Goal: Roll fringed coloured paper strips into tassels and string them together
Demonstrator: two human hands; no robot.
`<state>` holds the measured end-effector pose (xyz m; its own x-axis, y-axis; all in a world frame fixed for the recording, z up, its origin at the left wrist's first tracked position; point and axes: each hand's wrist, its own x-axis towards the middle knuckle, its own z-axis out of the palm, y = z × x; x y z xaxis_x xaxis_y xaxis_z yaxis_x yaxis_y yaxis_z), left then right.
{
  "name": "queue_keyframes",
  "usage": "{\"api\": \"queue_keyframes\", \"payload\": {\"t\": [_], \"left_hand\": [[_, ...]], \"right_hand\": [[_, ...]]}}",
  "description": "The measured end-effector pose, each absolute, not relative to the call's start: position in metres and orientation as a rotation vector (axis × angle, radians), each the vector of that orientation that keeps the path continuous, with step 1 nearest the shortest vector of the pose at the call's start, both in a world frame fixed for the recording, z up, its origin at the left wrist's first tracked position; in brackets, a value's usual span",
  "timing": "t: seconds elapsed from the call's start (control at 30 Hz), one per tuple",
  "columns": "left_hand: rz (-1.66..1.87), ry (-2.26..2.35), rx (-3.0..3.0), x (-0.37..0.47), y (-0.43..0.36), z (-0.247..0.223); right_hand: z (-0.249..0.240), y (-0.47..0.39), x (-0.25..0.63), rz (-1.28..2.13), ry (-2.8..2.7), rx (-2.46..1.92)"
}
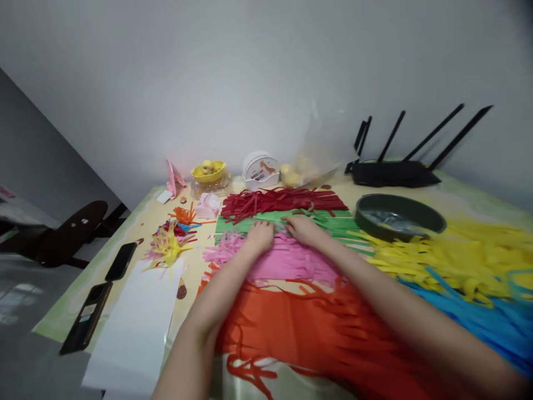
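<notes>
So the green fringe [271,216] runs sideways right at the left hand [261,236] and right hand [305,230], equally near; each grip's half-curled, can't tell if it's pinching anything.

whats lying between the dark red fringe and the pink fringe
In the head view, the green fringe lies between the dark red fringe and the pink fringe; the left hand and right hand are at the green-pink border.

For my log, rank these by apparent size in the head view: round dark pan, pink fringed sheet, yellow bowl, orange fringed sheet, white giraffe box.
Largest to smallest:
1. Orange fringed sheet, nearest the camera
2. Pink fringed sheet
3. Round dark pan
4. White giraffe box
5. Yellow bowl
</notes>
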<state>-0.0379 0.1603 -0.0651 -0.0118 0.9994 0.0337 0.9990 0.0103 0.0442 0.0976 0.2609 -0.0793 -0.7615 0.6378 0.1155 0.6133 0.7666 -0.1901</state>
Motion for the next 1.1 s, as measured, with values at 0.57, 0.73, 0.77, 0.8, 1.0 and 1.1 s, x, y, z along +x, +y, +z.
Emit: {"api": "queue_keyframes", "payload": {"t": [0.57, 0.73, 0.77, 0.8, 1.0, 1.1], "left_hand": [[-0.072, 1.988, 2.385, -0.035, 0.155, -0.064], [-0.057, 1.740, 2.470, -0.029, 0.145, -0.068], [-0.035, 1.694, 2.476, -0.029, 0.143, -0.069], [-0.006, 1.659, 2.473, -0.029, 0.142, -0.069], [0.143, 1.828, 2.350, -0.041, 0.149, -0.070], [0.193, 2.003, 2.292, -0.048, 0.164, -0.071]], "right_hand": [[-0.059, 0.259, 0.090, 0.161, -2.880, -0.827], [-0.066, 0.268, 0.089, 0.216, -2.942, -0.679], [-0.066, 0.269, 0.091, 0.210, -2.967, -0.665], [-0.067, 0.269, 0.094, 0.196, -2.990, -0.671], [-0.066, 0.265, 0.104, -0.034, -2.996, -1.003], [-0.066, 0.259, 0.103, -0.106, -3.003, -0.989]]}}
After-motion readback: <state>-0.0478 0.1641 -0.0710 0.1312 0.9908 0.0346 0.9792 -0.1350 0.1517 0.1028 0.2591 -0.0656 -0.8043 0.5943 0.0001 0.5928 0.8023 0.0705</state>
